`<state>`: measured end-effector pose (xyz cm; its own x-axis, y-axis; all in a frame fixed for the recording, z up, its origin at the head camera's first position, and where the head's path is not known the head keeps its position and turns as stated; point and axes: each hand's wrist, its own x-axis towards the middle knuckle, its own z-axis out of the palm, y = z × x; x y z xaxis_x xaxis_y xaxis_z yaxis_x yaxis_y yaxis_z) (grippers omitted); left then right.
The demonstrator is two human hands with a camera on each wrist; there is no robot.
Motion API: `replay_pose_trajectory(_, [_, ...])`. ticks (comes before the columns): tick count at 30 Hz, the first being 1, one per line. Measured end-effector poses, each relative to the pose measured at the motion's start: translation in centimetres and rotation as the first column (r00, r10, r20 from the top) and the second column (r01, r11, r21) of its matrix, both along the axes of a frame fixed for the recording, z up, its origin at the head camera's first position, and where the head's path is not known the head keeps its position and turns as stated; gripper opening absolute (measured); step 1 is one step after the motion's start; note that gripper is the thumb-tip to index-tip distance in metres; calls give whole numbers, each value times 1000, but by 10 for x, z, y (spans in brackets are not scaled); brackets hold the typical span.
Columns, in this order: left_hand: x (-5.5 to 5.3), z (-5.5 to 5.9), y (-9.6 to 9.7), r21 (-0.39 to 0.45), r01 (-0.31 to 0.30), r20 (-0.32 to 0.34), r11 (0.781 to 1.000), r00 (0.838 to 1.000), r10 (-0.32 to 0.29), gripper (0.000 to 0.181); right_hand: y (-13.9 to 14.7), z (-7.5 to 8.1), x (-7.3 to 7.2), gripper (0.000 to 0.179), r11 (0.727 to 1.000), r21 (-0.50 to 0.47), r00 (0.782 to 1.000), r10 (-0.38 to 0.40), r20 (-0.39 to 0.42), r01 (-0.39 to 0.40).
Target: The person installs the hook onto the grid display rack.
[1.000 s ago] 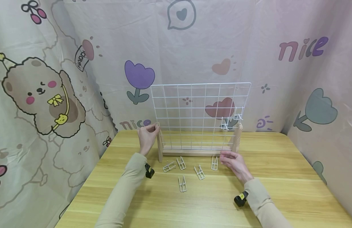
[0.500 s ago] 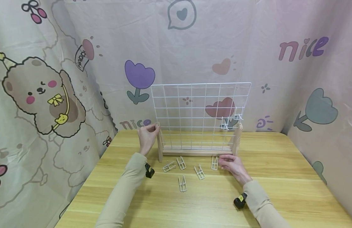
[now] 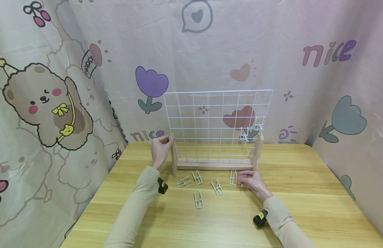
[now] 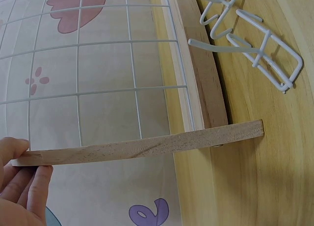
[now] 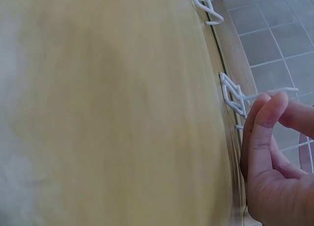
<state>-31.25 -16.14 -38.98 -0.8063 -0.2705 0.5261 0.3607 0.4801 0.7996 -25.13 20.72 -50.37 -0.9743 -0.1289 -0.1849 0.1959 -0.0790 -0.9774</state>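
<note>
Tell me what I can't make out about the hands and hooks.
Right wrist view: whether the bare right hand touches the nearest white wire hook; the hand covers part of it.
Left wrist view: the rest of the bare left hand, cut off by the left and bottom edges.
Head view: how the two hung white wire hooks fasten onto the white wire grid; too small.

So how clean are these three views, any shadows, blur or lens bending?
Head view: soft, even light, a faint shadow beside the left sleeve; left wrist: the wooden side post is clear, while the tabletop grain curves, probably lens distortion; right wrist: dimmer, tabletop blurry, pale haze along the left edge.
</note>
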Motion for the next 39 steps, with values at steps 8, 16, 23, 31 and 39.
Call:
replay_pose_trajectory(8, [-1, -1, 0, 5, 3, -1, 1000, 1000, -3, 20, -3, -2, -1, 43, 999, 31, 999, 41, 0, -41])
replay_pose_trajectory(16, [-1, -3, -1, 10, 8, -20, 1000, 1000, -8, 19, -8, 0, -3, 42, 994, 111, 1000, 6, 28, -9])
replay_pose_trajectory(23, [-1, -2, 0, -6, -4, -37, 1000, 999, 4, 19, -13, -3, -5, 39, 982, 186, 999, -26, 20, 22])
replay_pose_trajectory(31, [-1, -2, 0, -16, -8, -20, 1000, 1000, 8, 18, -16, -5, -5, 34, 963, 269, 1000, -24, -9, 26])
replay_pose_trajectory(39, [-1, -2, 0, -11, -5, -31, 1000, 1000, 4, 20, -16, -5, -4, 30, 952, 303, 999, -30, -20, 35])
